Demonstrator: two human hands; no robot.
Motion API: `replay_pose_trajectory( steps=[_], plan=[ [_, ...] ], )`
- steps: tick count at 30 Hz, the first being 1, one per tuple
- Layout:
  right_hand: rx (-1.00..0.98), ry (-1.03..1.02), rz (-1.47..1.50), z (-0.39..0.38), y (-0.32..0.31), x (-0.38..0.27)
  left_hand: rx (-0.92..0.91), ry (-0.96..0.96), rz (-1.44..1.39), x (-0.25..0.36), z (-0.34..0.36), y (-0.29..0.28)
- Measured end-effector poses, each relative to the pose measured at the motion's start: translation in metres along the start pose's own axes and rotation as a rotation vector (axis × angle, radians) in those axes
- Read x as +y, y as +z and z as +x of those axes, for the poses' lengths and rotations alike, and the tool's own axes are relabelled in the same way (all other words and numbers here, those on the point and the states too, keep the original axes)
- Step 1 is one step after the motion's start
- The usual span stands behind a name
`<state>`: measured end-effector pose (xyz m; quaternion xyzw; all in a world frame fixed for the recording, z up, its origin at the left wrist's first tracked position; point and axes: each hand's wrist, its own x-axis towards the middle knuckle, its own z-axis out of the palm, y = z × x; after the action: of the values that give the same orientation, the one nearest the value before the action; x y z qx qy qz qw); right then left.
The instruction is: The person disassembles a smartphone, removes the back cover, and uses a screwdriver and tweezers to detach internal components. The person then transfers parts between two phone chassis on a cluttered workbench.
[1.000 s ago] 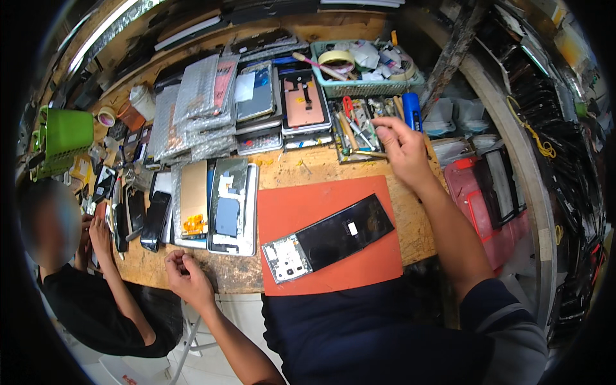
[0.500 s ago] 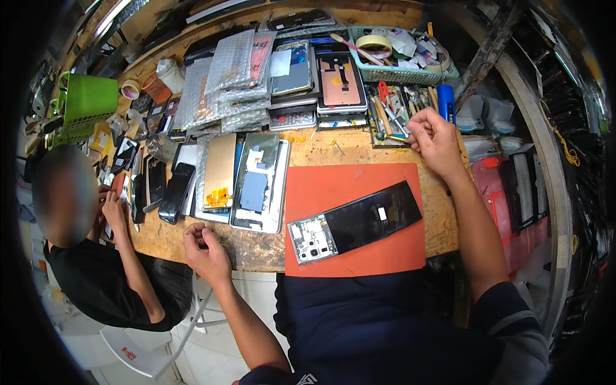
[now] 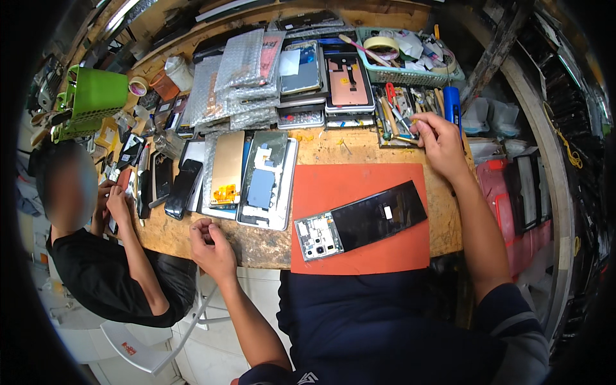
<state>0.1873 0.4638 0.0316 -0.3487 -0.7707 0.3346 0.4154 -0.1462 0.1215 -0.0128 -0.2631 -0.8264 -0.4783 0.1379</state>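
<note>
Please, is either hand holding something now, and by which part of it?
The left hand shows nothing in its grip. The right hand is at the tools; whether it holds one cannot be told.

A green basket [image 3: 99,90] stood at the left, beyond a person in a black shirt [image 3: 106,276]. Bubble-wrapped packs [image 3: 239,61] lay stacked toward the back. A pale teal basket [image 3: 410,77] held a roll of tape [image 3: 377,41] among scraps.

Scuffed wooden workbench [image 3: 262,249] beneath an orange mat [image 3: 353,183], a crammed tool tray [image 3: 385,145], small yellow scraps [image 3: 307,138]
</note>
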Motion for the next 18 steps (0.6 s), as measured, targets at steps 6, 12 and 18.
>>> replay_pose_trajectory(
  steps=[6, 12, 18],
  plan=[
    [0.003, -0.083, -0.144, -0.003, 0.000, -0.003, 0.009, 0.045, -0.007, -0.004, 0.000, 0.000],
    [-0.023, -0.021, -0.084, 0.001, -0.010, 0.013, -0.024, -0.018, 0.020, -0.002, 0.002, -0.001],
    [0.042, -0.033, -0.020, 0.000, 0.002, 0.000, -0.008, 0.024, 0.019, -0.009, 0.000, -0.001]
  ],
)
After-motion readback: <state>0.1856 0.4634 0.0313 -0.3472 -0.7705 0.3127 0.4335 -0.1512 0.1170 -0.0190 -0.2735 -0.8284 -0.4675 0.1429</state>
